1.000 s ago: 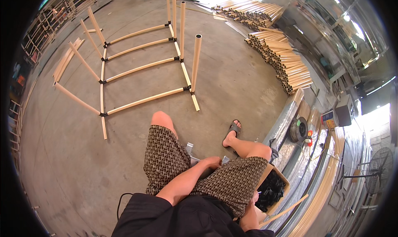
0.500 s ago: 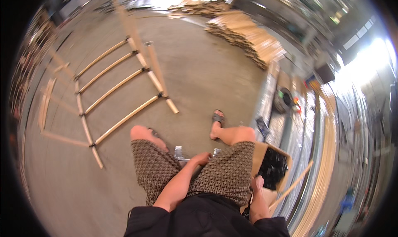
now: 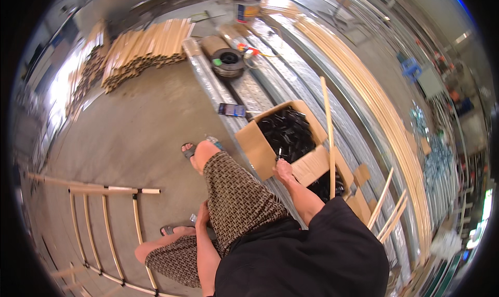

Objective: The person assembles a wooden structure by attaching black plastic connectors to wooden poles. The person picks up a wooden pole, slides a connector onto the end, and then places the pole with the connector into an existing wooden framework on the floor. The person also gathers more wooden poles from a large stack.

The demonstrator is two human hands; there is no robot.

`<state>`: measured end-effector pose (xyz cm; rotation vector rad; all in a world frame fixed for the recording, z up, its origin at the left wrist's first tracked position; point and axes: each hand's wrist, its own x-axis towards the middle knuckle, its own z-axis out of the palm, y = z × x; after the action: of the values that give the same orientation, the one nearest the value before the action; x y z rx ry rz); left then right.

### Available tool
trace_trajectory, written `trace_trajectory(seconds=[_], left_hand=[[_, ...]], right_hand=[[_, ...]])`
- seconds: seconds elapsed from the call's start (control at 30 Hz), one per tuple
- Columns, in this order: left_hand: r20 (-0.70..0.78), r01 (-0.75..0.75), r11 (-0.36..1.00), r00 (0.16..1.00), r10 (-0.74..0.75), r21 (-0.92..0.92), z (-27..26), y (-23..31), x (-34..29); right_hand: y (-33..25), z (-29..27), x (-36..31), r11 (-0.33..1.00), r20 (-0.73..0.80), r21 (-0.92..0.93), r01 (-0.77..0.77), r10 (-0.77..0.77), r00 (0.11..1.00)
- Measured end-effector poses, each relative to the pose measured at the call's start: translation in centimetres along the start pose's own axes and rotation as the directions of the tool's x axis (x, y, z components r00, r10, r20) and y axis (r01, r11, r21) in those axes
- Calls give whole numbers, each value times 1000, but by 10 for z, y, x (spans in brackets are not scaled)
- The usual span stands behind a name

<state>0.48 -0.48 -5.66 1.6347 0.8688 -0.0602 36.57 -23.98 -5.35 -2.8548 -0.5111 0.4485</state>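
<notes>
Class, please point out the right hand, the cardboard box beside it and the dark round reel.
Right hand (image 3: 283,170), head view: back of hand.
Cardboard box (image 3: 257,147), head view: folded-out flap.
Dark round reel (image 3: 228,68), head view: rim.

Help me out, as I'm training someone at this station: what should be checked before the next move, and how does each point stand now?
1. Open brown cardboard box beside the right hand: ok, the hand is at its near edge.
2. Small black parts uncovered in the box: ok.
3. Right hand's hold: ok, a small thin object with a shiny tip juts from it; its kind, cannot tell.
4. Left hand free: cannot tell, its fingers are partly hidden beside the leg.
5. Long thin tan pole clear of the box in view: not ok, it crosses the box's right side.
</notes>
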Motion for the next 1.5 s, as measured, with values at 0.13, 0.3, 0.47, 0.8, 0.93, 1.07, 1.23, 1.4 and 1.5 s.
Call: trace_trajectory(seconds=[0.13,0.3,0.47,0.8,0.93,1.07,1.23,1.4,1.5], left_hand=[[39,237,930,971,-236,-279,-17,-61,10],[22,392,861,913,-407,-324,-29,-86,27],[55,498,829,863,-502,-255,-33,-55,9],[100,489,813,869,-484,-316,-50,-47,-4],[59,485,817,868,-493,-312,-49,-36,-16],[49,478,821,871,-488,-312,-45,-29,-16],[24,453,827,881,-472,-332,-41,-37,-26],[38,422,833,898,-439,-358,-20,-46,-26],[87,413,840,908,-410,-351,7,-44,-17]], right_hand=[[-14,-17,-14,998,-47,53,-24,27,999],[3,-34,6,908,-103,398,-130,185,977],[26,-43,17,557,59,821,-125,135,989],[149,-68,-88,920,-584,312,-235,381,717],[216,-38,-131,774,-427,360,-521,633,646],[246,-20,-135,690,-229,450,-567,703,673],[241,-50,-116,630,-207,544,-555,741,638],[237,-118,-120,269,228,867,-420,534,814],[246,-137,-144,162,361,864,-476,459,812]])
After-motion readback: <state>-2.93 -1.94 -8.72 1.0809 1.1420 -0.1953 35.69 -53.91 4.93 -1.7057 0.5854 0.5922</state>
